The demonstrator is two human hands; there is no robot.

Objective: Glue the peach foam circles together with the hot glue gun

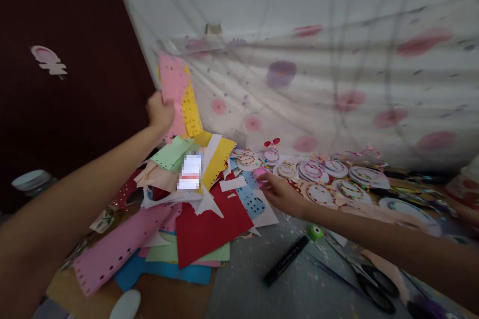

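Counter: grey [239,296], across the bottom centre of the frame.
Scissors: black-handled [359,272], at lower right.
Black marker [286,261]: slanted, lower right of centre.
Red sheet [213,227]: in the heap of coloured paper, below centre.
Right hand [280,194]: right of centre, fingers at a pink round piece [260,173]; whether they grip it, I cannot tell.
Beaded rings [314,171]: on white discs, right of centre.
Left hand [160,110]: left of centre, closed on a pink punched sheet [172,79], raised before a yellow punched sheet [192,112].
Flowered cloth [318,89]: behind, upper right.
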